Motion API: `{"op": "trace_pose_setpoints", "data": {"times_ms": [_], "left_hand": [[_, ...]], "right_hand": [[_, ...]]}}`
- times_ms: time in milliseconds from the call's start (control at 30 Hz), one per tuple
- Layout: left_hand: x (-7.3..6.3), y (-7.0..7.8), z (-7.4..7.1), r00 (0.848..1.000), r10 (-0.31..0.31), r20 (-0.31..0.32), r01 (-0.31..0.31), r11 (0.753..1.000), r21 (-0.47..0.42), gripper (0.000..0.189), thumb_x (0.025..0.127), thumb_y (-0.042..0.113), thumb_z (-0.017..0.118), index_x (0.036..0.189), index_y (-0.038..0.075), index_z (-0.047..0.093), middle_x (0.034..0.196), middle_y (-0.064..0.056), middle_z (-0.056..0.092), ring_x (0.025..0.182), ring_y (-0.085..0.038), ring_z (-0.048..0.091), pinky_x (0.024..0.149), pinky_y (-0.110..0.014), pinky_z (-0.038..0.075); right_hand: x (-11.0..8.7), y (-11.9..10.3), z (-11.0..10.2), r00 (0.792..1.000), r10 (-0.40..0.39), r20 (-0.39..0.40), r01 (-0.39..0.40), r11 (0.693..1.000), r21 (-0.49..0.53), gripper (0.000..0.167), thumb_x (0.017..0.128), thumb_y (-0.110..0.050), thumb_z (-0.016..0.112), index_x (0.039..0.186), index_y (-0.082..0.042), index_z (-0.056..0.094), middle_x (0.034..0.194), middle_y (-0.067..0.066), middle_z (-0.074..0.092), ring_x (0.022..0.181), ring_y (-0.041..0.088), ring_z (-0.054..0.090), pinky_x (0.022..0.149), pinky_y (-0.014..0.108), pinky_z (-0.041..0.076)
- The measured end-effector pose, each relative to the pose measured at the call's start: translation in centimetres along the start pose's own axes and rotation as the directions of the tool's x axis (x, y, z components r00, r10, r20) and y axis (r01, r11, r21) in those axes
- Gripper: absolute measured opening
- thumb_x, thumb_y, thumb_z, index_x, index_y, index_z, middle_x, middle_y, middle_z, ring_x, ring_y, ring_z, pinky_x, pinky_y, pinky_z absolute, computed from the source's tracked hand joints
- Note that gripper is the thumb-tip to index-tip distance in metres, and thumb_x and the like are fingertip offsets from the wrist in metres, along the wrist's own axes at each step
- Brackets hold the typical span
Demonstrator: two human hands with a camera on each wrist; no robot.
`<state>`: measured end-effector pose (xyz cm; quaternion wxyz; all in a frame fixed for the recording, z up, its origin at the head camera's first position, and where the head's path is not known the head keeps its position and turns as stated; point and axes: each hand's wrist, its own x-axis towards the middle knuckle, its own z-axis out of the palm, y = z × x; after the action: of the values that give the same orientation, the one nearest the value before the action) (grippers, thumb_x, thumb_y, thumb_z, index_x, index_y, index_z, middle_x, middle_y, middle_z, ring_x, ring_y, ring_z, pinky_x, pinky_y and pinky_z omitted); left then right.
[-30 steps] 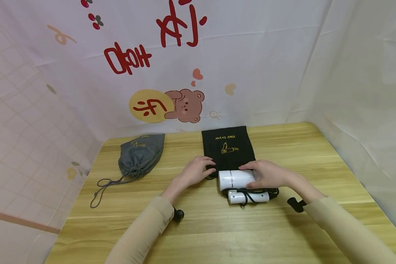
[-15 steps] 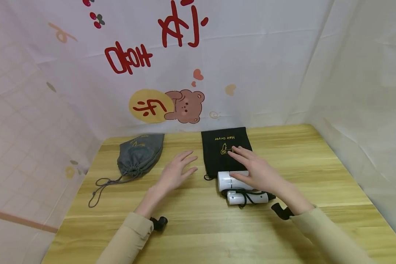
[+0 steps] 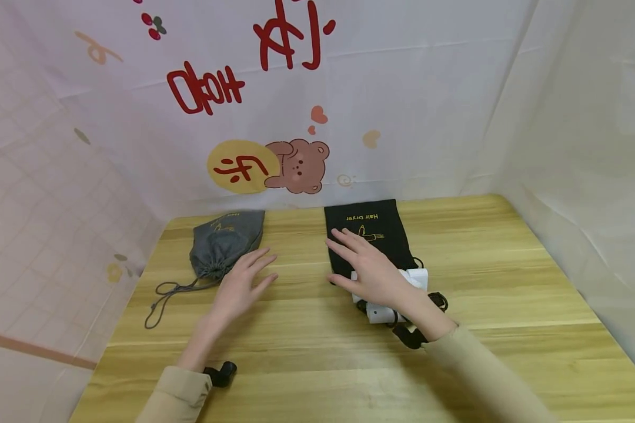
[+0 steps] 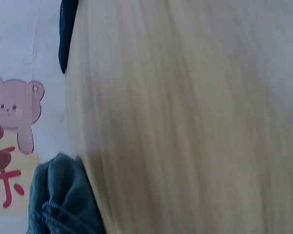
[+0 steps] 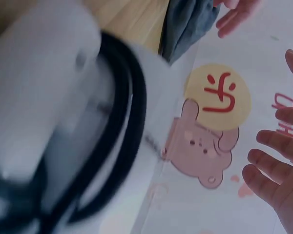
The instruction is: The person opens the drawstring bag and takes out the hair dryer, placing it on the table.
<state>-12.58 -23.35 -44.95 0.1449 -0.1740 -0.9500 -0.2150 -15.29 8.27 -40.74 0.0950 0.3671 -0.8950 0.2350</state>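
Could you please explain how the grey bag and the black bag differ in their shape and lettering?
The grey bag is gathered and wrinkled at its neck, while the black bag lies flat. The black bag's lettering reads "Hair Dryer"; the grey bag's is too small and slanted to read surely. Both lie on the wooden table and bear yellow print.

My plain beige cloth sleeves [image 3: 481, 367] come first. The glossy white plastic hair dryer [image 3: 417, 278] has a thin black cord [image 3: 439, 302]. The flat black cloth pouch [image 3: 395, 242] carries yellow lettering [image 3: 362, 217]; the rounded grey drawstring cloth pouch [image 3: 224, 244] bears yellow print too (from my left wrist it looks bluish). Brown grain streaks the pale yellow wooden tabletop [image 3: 317, 364]. The white cloth backdrop [image 3: 418, 94] shows red characters [image 3: 314, 35], a pinkish-brown bear [image 3: 303, 167] and a yellow disc [image 3: 243, 166].
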Motion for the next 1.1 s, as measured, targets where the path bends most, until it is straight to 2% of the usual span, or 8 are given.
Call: {"op": "trace_pose_setpoints", "data": {"times_ms": [333, 533, 700, 833, 1100], "left_hand": [[-1.6, -2.6, -2.2, 0.998, -0.011, -0.067, 0.014, 0.999, 0.042, 0.048, 0.093, 0.015, 0.08, 0.139, 0.007, 0.068, 0.149, -0.017, 0.063, 0.137, -0.042, 0.057, 0.104, -0.062, 0.055], [-2.4, -4.4, -3.5, 0.994, -0.022, -0.107, 0.027, 0.999, 0.046, 0.044, 0.093, 0.009, 0.078, 0.135, 0.003, 0.069, 0.146, -0.021, 0.063, 0.135, -0.044, 0.057, 0.105, -0.063, 0.052], [-2.5, -5.4, -4.4, 0.989, -0.016, -0.145, 0.026, 0.997, 0.069, 0.042, 0.091, 0.006, 0.079, 0.132, 0.001, 0.071, 0.142, -0.023, 0.065, 0.131, -0.045, 0.059, 0.102, -0.063, 0.053], [-2.3, -6.1, -4.8, 0.992, -0.024, -0.127, 0.034, 0.996, 0.078, 0.041, 0.092, 0.004, 0.078, 0.132, 0.0, 0.07, 0.141, -0.024, 0.065, 0.131, -0.046, 0.059, 0.104, -0.063, 0.052], [-2.3, -7.9, -4.9, 0.995, -0.09, -0.052, 0.093, 0.995, 0.049, 0.041, 0.094, 0.002, 0.076, 0.134, -0.002, 0.068, 0.143, -0.028, 0.061, 0.133, -0.05, 0.056, 0.106, -0.066, 0.049]], "right_hand": [[1.5, -1.6, 2.5, 0.998, -0.062, 0.017, 0.062, 0.998, -0.01, 0.071, 0.097, -0.043, 0.075, 0.155, -0.01, 0.052, 0.164, 0.016, 0.048, 0.155, 0.037, 0.044, 0.124, 0.052, 0.043], [2.7, -2.3, 4.0, 0.998, -0.06, 0.037, 0.059, 0.998, 0.006, 0.069, 0.097, -0.042, 0.075, 0.155, -0.012, 0.052, 0.163, 0.015, 0.05, 0.154, 0.038, 0.046, 0.123, 0.054, 0.044], [3.6, -3.0, 5.1, 0.997, -0.058, 0.055, 0.055, 0.998, 0.04, 0.068, 0.098, -0.043, 0.073, 0.155, -0.011, 0.052, 0.163, 0.014, 0.049, 0.154, 0.038, 0.046, 0.121, 0.054, 0.046], [4.1, -3.5, 6.0, 0.996, -0.035, 0.085, 0.029, 0.997, 0.065, 0.068, 0.1, -0.043, 0.072, 0.156, -0.012, 0.051, 0.165, 0.014, 0.047, 0.156, 0.036, 0.044, 0.124, 0.052, 0.043], [4.5, -4.0, 7.6, 0.992, 0.01, 0.124, -0.03, 0.987, 0.156, 0.066, 0.101, -0.042, 0.07, 0.157, -0.012, 0.051, 0.166, 0.014, 0.046, 0.156, 0.037, 0.042, 0.127, 0.054, 0.039]]}}
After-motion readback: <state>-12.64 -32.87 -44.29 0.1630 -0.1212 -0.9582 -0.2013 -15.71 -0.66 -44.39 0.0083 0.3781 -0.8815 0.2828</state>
